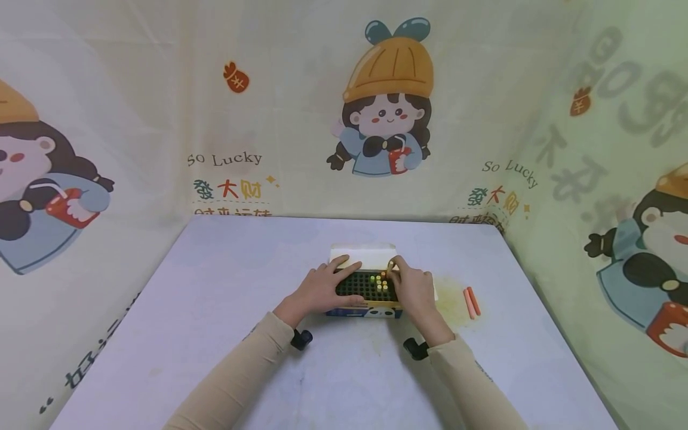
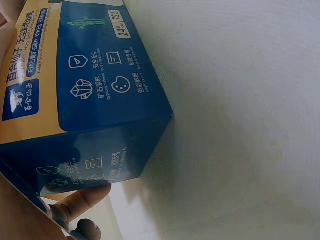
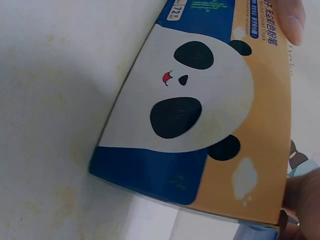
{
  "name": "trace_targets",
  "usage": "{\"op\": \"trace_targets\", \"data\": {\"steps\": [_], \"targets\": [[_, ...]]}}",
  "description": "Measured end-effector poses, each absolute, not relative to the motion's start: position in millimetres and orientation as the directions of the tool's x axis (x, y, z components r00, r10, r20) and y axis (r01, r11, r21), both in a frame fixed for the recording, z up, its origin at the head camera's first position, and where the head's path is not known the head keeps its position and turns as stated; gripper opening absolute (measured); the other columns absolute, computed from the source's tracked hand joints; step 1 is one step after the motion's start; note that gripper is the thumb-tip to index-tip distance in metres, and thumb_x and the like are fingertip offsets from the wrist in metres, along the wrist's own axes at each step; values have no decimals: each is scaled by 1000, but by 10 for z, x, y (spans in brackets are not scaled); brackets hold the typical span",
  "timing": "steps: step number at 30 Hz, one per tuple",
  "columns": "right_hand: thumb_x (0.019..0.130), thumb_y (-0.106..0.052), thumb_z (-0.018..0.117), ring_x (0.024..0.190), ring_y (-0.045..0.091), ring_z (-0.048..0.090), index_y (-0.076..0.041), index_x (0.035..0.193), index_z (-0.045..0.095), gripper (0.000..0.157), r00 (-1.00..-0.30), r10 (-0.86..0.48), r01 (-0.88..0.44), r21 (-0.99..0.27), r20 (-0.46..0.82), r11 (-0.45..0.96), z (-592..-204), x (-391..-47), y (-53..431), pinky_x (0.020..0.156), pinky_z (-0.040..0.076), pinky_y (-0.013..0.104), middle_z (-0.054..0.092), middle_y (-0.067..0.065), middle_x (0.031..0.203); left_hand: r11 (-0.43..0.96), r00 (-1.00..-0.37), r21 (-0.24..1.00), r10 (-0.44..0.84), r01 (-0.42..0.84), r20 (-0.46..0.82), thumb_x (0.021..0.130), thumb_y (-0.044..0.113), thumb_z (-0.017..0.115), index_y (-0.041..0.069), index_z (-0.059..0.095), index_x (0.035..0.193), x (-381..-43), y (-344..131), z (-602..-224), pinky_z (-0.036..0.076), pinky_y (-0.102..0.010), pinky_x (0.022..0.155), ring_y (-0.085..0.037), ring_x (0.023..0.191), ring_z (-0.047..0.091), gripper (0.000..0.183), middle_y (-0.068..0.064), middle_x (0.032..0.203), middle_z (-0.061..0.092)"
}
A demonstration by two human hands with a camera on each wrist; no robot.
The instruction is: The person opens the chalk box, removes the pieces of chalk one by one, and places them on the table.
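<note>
Over chalk box (image 1: 349, 312), left hand (image 1: 321, 288) spread wide, right hand (image 1: 416, 291) pinching chalk stick (image 1: 390, 267)

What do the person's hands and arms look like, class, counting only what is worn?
The left hand and right hand are ungloved. Beige long sleeves reach toward the wrists, with small dark markings along them. A small black, rounded device sits at each wrist.

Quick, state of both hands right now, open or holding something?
Left hand: open, fingers spread on the chalk box.
Right hand: pinching a yellowish chalk stick.
</note>
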State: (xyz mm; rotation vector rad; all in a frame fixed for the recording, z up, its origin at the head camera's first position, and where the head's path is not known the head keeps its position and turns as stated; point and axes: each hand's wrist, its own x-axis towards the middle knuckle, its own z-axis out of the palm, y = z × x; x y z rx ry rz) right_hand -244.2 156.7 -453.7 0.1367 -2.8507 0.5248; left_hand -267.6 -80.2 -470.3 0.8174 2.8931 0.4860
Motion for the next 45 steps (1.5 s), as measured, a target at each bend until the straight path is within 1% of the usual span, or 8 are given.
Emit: {"op": "trace_targets", "data": {"steps": [6, 11, 20, 28, 33, 40, 42, 45], "targets": [[99, -31, 74, 59, 24, 67, -10, 109, 64, 26, -974, -3, -96, -406, 225, 909, -4569, -2458, 1564, 92, 49, 56, 80, 11, 92, 794, -848, 347, 530, 499, 5, 89, 78, 59, 44, 28, 163, -2678, -816, -4713, 37, -72, 106, -45, 139, 47, 87, -3, 172, 23], [98, -28, 75, 63, 23, 68, -12, 101, 66, 18, -973, -5, -98, -389, 232, 916, -4585, -2464, 1557, 91, 49, 55, 79, 7, 87, 796, -850, 352, 527, 492, -3, 89, 79, 58, 45, 26, 163, -2682, -816, -4710, 36, -72, 107, -44, 140, 46, 88, -2, 172, 22], [97, -28, 75, 65, 25, 69, -15, 99, 66, 16, -962, -44, -137, -340, 269, 930, -4595, -2455, 1569, 88, 49, 57, 79, 7, 84, 795, -845, 345, 534, 499, -8, 90, 78, 58, 44, 26, 163, -2683, -804, -4700, 39, -69, 105, -43, 139, 47, 87, -3, 172, 22], [99, -27, 71, 54, 23, 62, -15, 103, 64, 14, -953, -73, -166, -303, 295, 938, -4575, -2455, 1580, 81, 51, 56, 76, 7, 74, 799, -849, 346, 528, 492, -11, 89, 80, 57, 45, 26, 163, -2694, -807, -4711, 38, -69, 106, -43, 140, 46, 88, -2, 172, 21], [102, -28, 66, 46, 18, 51, -12, 108, 61, 17, -958, -79, -164, -299, 277, 940, -4539, -2440, 1583, 79, 51, 55, 67, 4, 62, 804, -852, 341, 523, 487, -15, 88, 81, 57, 46, 26, 163, -2698, -808, -4720, 36, -70, 108, -43, 141, 45, 89, -2, 172, 21], [108, -29, 58, 47, 18, 47, -3, 117, 59, 27, -969, -26, -119, -373, 246, 920, -4541, -2437, 1593, 77, 49, 52, 56, 1, 55, 804, -852, 337, 524, 490, -12, 89, 81, 57, 46, 26, 163, -2689, -810, -4720, 37, -70, 108, -43, 140, 46, 88, -2, 172, 22], [109, -29, 56, 47, 17, 47, -4, 117, 58, 27, -969, -20, -116, -386, 244, 915, -4549, -2437, 1596, 76, 48, 49, 60, 2, 58, 803, -852, 339, 524, 490, -10, 89, 80, 57, 45, 26, 163, -2686, -810, -4722, 37, -69, 107, -43, 140, 46, 88, -2, 172, 22], [108, -29, 57, 46, 13, 49, -5, 116, 59, 25, -967, -13, -125, -432, 253, 893, -4546, -2428, 1602, 64, 49, 41, 72, 8, 71, 803, -852, 340, 524, 491, -9, 89, 80, 57, 45, 26, 163, -2684, -811, -4725, 38, -69, 107, -43, 139, 46, 88, -2, 172, 22]]}}
